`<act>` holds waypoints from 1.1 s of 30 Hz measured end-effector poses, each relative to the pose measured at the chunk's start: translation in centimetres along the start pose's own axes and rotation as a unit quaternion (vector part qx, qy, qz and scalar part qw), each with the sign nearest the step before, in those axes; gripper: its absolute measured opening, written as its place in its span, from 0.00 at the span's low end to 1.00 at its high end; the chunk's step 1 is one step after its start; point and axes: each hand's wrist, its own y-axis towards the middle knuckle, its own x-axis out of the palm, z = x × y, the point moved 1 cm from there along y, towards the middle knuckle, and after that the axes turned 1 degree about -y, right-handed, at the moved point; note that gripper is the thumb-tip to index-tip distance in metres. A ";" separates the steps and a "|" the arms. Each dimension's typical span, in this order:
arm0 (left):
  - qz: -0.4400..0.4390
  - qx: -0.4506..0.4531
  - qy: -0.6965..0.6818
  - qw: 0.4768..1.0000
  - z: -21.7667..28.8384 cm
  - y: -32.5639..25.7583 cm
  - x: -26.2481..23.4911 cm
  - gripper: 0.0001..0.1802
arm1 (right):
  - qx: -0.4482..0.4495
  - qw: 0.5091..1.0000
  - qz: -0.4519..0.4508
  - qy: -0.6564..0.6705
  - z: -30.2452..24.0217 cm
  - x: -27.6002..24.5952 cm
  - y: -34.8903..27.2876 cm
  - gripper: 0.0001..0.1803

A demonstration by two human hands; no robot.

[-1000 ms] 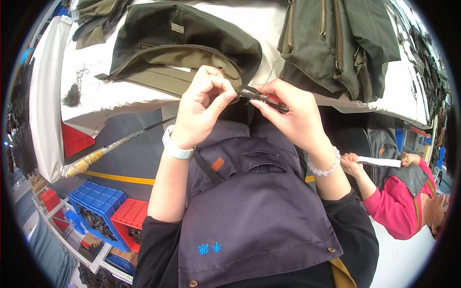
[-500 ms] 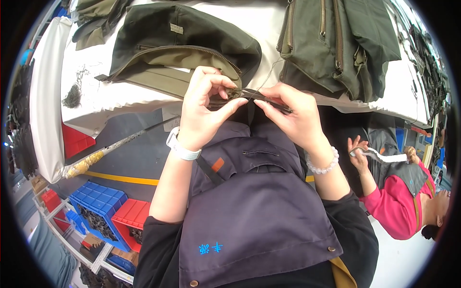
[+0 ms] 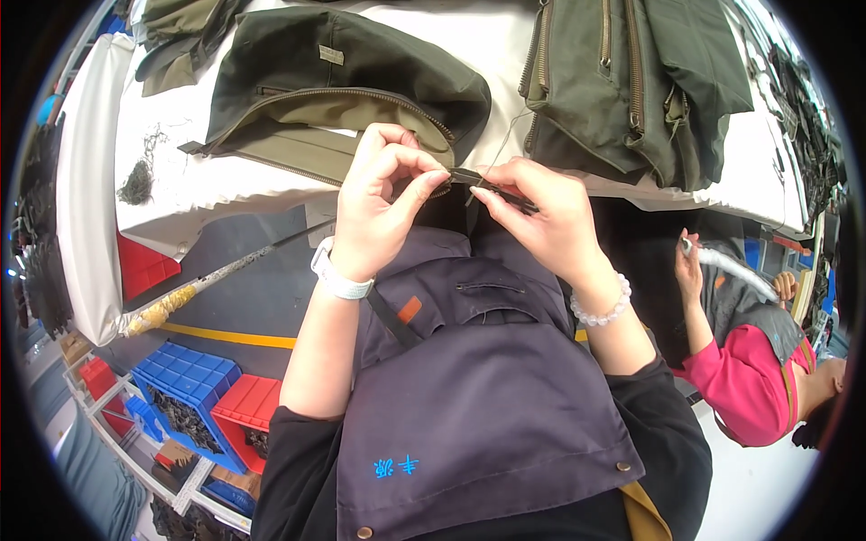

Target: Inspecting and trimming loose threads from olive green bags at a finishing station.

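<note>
A dark olive bag [image 3: 361, 68] lies on the white-covered table, its curved metal zipper open on a khaki lining. At the bag's near right edge my left hand [image 3: 383, 198] is closed, thumb and forefinger pinching the zipper's end. Close beside it, my right hand [image 3: 550, 212] is closed round a slim dark tool [image 3: 467, 174], its narrow end pointing at the left fingertips. Whether it is snips or tweezers cannot be made out. A loose thread [image 3: 511, 133] runs past my right fingertips.
Another olive bag with several zippers [image 3: 631, 81] lies at right. Thread scraps [image 3: 137, 180] lie on the table [image 3: 171, 117] at left. Blue [image 3: 185, 361] and red [image 3: 248, 397] crates stand below left. Nearby at right, a person in a pink top [image 3: 744, 379] holds a white strip.
My hands have drawn slightly apart, the right shifting a little left with the dark tool. The neighbouring person has raised a hand and moved the white strip.
</note>
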 end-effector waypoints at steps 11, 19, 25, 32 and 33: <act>0.009 -0.011 0.002 1.000 0.1 -0.2 0.2 0.04 | -0.004 0.999 -0.037 0.014 0.3 -0.4 0.0 0.11; 0.012 -0.001 0.011 1.000 0.1 -0.3 0.3 0.04 | -0.026 0.999 -0.033 -0.020 0.8 -0.2 -0.1 0.09; 0.037 -0.015 -0.104 0.994 0.8 -0.4 -1.9 0.02 | 0.126 0.973 0.015 0.195 0.0 1.2 0.3 0.12; 0.408 0.043 0.207 0.888 3.7 1.0 -18.6 0.11 | 0.082 0.990 0.016 0.111 -2.3 2.3 3.1 0.15; 0.412 0.013 0.336 0.847 4.1 0.9 -21.5 0.13 | 0.088 0.991 0.025 0.100 -2.4 2.6 3.5 0.15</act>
